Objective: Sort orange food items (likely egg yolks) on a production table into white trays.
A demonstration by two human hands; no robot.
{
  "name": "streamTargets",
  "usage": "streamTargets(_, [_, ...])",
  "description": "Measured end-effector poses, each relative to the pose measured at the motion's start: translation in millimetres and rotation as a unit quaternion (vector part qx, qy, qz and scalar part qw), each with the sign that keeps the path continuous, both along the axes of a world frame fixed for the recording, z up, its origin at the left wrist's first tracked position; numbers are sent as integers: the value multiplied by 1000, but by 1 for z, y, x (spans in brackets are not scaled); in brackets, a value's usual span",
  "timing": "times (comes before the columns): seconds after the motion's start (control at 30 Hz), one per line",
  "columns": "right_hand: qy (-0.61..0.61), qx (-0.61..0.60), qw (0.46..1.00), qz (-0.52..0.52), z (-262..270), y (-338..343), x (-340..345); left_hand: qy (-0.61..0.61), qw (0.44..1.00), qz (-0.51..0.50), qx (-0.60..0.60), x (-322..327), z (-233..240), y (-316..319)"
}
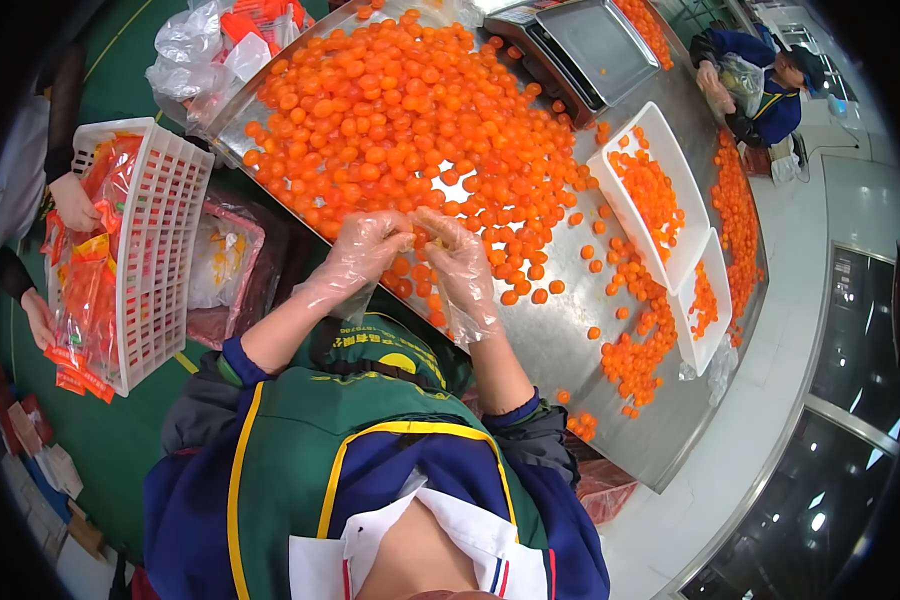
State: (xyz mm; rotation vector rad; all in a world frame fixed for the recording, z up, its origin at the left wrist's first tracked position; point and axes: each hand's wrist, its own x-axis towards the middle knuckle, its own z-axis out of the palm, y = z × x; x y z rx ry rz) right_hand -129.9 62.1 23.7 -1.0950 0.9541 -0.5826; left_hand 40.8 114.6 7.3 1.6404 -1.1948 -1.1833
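Both of my hands wear clear plastic gloves and meet at the fingertips over the near edge of a large pile of orange salted egg yolks (390,112). The pile lies on a stainless steel table (570,330). On my left hand (367,251), thumb and forefinger come close together. My right hand (459,262) curls opposite it, its fingertips bent inward. Whether a yolk is pinched between the fingers is hidden by the gloves and the yolks behind. Loose yolks (412,281) lie below and between my wrists.
A weighing scale (596,49) stands at the back. White plastic trays (649,217) (701,300) hold yolks on the right. At left, another person's hands (75,202) touch packaged bags in a white basket (165,247). Plastic bags (191,56) hang near the table corner. Another worker (765,90) stands far right.
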Motion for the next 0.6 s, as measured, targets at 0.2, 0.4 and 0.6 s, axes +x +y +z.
streamTargets(0.2, [0, -2, 1000, -1, 3, 4, 3, -235, 953, -38, -186, -2, -5, 2])
streamTargets(0.4, [-76, 107, 989, -72, 0, 11, -8, 72, 981, 181, -7, 62, 1, 25])
streamTargets(0.6, [106, -75, 991, -16, -5, 19, -75, -121, 953, 249, 124, 254, -112, 173])
